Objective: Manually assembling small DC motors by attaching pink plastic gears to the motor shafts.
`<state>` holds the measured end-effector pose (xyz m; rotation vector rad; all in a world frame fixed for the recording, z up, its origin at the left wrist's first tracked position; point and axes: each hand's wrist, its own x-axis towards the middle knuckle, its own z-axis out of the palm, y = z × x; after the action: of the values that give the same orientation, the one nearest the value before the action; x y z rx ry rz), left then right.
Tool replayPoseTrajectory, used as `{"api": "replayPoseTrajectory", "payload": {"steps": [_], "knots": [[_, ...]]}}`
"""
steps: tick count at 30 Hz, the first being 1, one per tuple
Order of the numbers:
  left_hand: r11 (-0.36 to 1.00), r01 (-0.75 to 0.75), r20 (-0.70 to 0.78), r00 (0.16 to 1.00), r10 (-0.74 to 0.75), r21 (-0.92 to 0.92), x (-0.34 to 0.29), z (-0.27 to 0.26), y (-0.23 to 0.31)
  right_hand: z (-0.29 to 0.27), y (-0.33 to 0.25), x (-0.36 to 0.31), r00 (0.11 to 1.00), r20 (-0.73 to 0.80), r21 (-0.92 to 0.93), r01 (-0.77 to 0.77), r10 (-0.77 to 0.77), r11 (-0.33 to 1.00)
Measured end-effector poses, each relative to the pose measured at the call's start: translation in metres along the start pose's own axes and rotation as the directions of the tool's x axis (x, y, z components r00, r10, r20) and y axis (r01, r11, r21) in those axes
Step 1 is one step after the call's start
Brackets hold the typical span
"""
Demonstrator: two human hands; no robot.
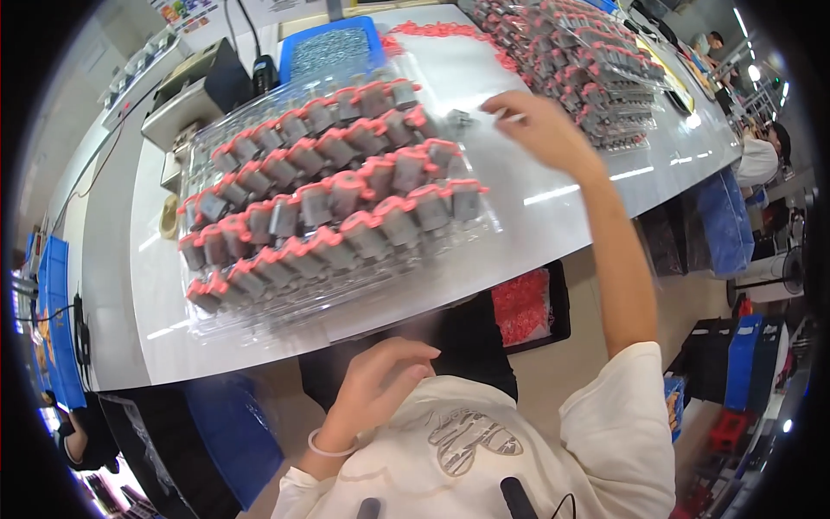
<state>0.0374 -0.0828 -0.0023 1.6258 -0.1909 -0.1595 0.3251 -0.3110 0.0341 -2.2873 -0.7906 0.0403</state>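
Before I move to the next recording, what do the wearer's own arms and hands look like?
Both hands are ungloved. The left hand has a pale, thin bangle at its wrist; the right hand, slightly blurred, shows no wristwear. The right sleeve is cream, loose and short; the left sleeve is also cream.

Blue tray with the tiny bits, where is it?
In the head view, the blue tray is up top, left of centre, just behind the pink-capped grey parts.
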Motion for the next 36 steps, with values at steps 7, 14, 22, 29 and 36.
{"api": "replayPoseTrajectory", "payload": {"steps": [7,14,22,29,36], "knots": [[0.989,-0.026,0.057,0.998,0.017,0.149,0.022,0.027,0.02,0.052,0.025,0.014,0.936,-0.038,-0.151,0.342,-0.351,0.928],[0.99,0.058,0.075,0.995,-0.068,0.125,0.032,0.034,0.013,0.033,0.014,-0.004,0.998,-0.009,-0.181,0.059,-0.062,0.982],[0.985,-0.014,0.203,0.979,-0.022,0.172,0.052,0.04,0.011,0.014,0.01,-0.031,0.996,0.079,-0.117,-0.025,0.034,0.993],[0.993,0.115,0.214,0.969,-0.12,0.037,0.054,0.042,0.013,-0.011,-0.024,-0.06,0.996,0.078,0.109,0.032,-0.041,0.994],[0.854,0.135,0.098,0.99,-0.098,-0.503,0.053,0.053,-0.004,0.006,-0.088,-0.122,0.922,0.282,0.583,0.057,-0.267,0.811]]}}
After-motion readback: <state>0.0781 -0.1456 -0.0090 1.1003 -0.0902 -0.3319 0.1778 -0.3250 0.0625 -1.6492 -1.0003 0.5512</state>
